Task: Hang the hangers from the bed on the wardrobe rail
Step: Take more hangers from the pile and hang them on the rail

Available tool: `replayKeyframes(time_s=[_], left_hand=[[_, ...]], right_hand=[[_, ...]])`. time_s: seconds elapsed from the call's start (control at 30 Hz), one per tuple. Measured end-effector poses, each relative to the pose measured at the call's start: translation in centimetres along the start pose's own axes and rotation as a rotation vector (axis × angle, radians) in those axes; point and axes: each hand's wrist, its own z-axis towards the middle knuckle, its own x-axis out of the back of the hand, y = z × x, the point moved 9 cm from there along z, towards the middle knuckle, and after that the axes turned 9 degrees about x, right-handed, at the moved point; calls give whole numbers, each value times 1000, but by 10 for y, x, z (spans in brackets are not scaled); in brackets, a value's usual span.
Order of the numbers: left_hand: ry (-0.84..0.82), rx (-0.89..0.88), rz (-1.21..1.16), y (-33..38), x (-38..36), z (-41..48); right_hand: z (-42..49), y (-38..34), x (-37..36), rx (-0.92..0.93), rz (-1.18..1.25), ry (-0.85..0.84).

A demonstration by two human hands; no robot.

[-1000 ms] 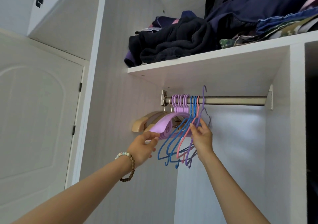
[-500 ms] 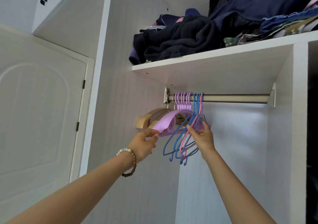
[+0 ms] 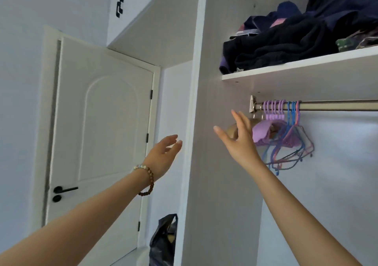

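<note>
Hovering both hands empty at the wardrobe, hangers sitting up on the rail.
Left hand [image 3: 161,157] and right hand [image 3: 240,143] are floating mid-air, fingers [image 3: 238,120] spread loose and gripping nothing; beyond them the hangers [image 3: 290,141] are hanging bunched at the left end of the wardrobe rail [image 3: 337,105]. They are looking like thin plastic: light, stiff, tangle-prone, probably best pinched at the neck under the hook.
</note>
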Motion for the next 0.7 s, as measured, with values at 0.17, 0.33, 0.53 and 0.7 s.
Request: replayKeyframes(time_s=[0.17, 0.33, 0.53, 0.7], left_hand=[[155, 151, 121, -72, 160, -71], [298, 356, 311, -158, 311, -179], [433, 702, 493, -283, 443, -335], [522, 1022, 518, -379, 498, -470]], right_hand=[[-53, -90, -147, -66, 234, -308], [-143, -205, -301, -72, 414, -565], [-281, -332, -450, -71, 591, -910], [-410, -401, -539, -63, 652, -1178]])
